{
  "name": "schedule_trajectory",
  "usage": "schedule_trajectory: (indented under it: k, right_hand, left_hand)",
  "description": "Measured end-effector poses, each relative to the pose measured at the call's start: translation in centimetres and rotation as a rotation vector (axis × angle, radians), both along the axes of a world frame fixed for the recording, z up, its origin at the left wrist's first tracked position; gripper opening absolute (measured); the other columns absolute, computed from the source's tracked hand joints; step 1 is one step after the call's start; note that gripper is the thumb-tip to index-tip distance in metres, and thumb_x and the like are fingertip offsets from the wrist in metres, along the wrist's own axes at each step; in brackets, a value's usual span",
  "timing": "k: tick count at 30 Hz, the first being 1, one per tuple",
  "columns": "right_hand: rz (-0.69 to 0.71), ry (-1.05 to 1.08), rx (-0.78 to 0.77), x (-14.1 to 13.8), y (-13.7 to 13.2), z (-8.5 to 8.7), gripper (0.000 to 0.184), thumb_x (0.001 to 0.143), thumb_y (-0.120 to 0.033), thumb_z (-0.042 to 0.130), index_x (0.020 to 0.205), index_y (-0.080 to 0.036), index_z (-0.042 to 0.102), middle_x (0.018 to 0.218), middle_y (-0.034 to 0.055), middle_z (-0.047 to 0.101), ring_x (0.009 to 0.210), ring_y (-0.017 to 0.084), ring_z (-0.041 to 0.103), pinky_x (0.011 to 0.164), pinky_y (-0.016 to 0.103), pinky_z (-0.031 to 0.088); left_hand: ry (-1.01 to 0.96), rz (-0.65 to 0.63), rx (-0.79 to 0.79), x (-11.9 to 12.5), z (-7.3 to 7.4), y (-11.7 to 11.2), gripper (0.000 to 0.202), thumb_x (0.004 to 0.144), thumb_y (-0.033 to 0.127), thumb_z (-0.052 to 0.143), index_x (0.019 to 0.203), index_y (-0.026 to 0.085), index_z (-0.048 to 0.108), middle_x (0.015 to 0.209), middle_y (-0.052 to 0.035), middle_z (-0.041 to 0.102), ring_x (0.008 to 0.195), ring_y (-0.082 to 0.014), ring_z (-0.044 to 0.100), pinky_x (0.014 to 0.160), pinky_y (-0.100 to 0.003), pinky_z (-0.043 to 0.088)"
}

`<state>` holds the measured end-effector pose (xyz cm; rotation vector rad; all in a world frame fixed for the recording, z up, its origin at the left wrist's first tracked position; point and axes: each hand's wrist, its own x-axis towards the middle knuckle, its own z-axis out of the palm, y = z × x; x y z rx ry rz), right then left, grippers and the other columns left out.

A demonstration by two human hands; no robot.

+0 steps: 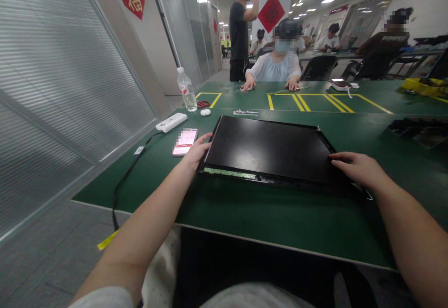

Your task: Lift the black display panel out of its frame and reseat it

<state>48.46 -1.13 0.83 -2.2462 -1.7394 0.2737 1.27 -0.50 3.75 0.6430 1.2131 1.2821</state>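
Note:
A flat black panel (269, 151), like a bare display screen, lies on the green table (266, 219) in front of me. A thin green circuit strip (229, 173) runs along its near edge. My left hand (196, 151) rests against the panel's left edge, fingers curled round the near left corner. My right hand (355, 167) lies flat on the panel's near right corner, fingers stretched towards the middle.
Left of the panel lie a lit phone (185, 142), a white power strip (171, 122) with a black cable, a water bottle (186, 90), red scissors and a small white object. A masked person (276, 65) sits across the table; another stands behind.

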Motion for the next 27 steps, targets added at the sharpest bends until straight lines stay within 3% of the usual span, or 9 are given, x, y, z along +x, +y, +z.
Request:
schedule_trajectory:
  k: [5,12,18,22,27]
  right_hand:
    - [0.005,0.013,0.028,0.2,0.0,-0.1,0.035,0.079,-0.042,0.062,0.104,-0.027,0.081,0.099,0.0078,0.077,0.09,0.029,0.07,0.076,0.039,0.054]
    - [-0.001,0.02,0.015,0.0,0.0,0.0,0.034,0.079,-0.041,0.064,0.105,-0.028,0.082,0.103,0.0072,0.078,0.094,0.03,0.07,0.08,0.04,0.055]
    - [0.009,0.01,0.0,-0.1,0.0,0.0,0.037,0.081,-0.042,0.063,0.108,-0.027,0.082,0.107,0.0074,0.078,0.096,0.03,0.071,0.081,0.039,0.056]
    - [0.014,-0.005,0.001,0.0,-0.1,0.0,0.037,0.081,-0.042,0.062,0.109,-0.027,0.082,0.111,0.0074,0.078,0.1,0.03,0.071,0.084,0.04,0.056]
    - [0.021,-0.014,-0.004,-0.2,-0.1,0.1,0.038,0.082,-0.041,0.061,0.11,-0.026,0.081,0.116,0.0074,0.077,0.107,0.031,0.07,0.09,0.041,0.055]
  left_hand:
    - [-0.022,-0.026,0.008,-0.4,-0.4,0.2,0.075,0.071,0.008,0.085,0.139,0.021,0.058,0.09,-0.0041,0.079,0.058,-0.0164,0.072,0.054,-0.025,0.059]
    - [0.032,-0.073,0.065,-0.4,-0.7,0.5,0.041,0.074,0.018,0.087,0.113,0.013,0.074,0.079,-0.0054,0.078,0.061,-0.016,0.072,0.057,-0.024,0.058]
    - [0.138,-0.04,0.067,-0.4,-0.9,0.3,0.034,0.065,0.021,0.09,0.095,0.012,0.079,0.068,-0.0056,0.075,0.06,-0.0187,0.07,0.056,-0.027,0.054]
    - [0.265,-0.011,0.078,-0.1,-1.2,0.3,0.023,0.063,0.014,0.078,0.086,0.015,0.079,0.06,-0.0022,0.071,0.053,-0.0159,0.063,0.051,-0.025,0.05]
    - [0.406,0.013,0.124,-0.1,-1.4,0.4,0.033,0.054,0.009,0.056,0.078,0.016,0.077,0.057,-0.0004,0.069,0.052,-0.0158,0.059,0.049,-0.024,0.045]
